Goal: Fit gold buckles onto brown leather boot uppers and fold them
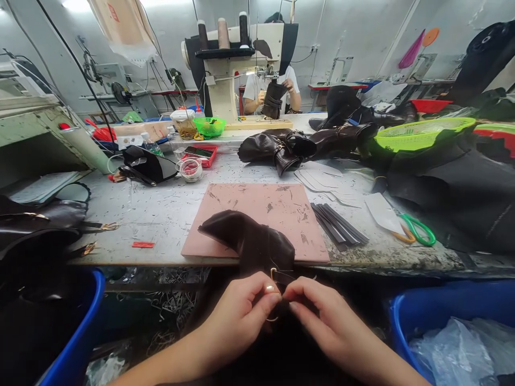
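A dark brown leather boot upper (263, 241) lies partly on a pink board (225, 195) and hangs over the table's front edge towards me. A gold-coloured buckle (272, 273) shows at its near end, with a dark strap (284, 276) beside it. My left hand (249, 308) is closed, thumb and forefinger pinched on the buckle, which they partly cover. Close against it, my right hand (322, 311) pinches the dark strap between thumb and fingers. The fingertips of both hands nearly touch. Exactly how the strap passes the buckle is hidden by my fingers.
Dark strips (338, 225) and green-handled scissors (418, 230) lie right of the board. Further back are brown boots (277, 147) and a sewing machine (225, 69), with a person holding a boot (274, 99). Blue bins (94, 289) stand low on both sides.
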### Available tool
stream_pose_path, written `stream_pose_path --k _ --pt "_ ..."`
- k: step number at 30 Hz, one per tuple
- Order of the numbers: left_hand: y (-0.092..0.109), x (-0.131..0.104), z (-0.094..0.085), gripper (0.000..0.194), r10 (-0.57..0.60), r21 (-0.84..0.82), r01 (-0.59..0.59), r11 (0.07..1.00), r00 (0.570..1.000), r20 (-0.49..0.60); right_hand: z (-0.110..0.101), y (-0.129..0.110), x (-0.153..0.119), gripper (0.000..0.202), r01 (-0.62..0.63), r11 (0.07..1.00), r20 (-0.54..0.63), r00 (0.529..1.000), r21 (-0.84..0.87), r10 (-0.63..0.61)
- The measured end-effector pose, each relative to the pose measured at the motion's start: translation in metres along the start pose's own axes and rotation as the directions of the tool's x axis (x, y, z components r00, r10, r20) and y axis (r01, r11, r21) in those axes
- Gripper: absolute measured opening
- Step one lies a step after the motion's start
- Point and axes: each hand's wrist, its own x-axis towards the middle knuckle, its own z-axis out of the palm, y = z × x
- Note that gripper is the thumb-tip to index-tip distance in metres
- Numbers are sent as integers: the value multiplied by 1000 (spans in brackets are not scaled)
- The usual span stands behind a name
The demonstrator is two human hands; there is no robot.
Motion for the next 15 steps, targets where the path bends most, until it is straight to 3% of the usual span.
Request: stream_pose_path --k 9,15 --pt "-3 1 4 23 52 113 -46 993 997 -51 2 0 0 34 22 988 70 997 153 -33" --pt "-9 1 10 29 -1 -120 -15 993 991 -133 3 -3 2 37 25 985 117 992 168 -45"
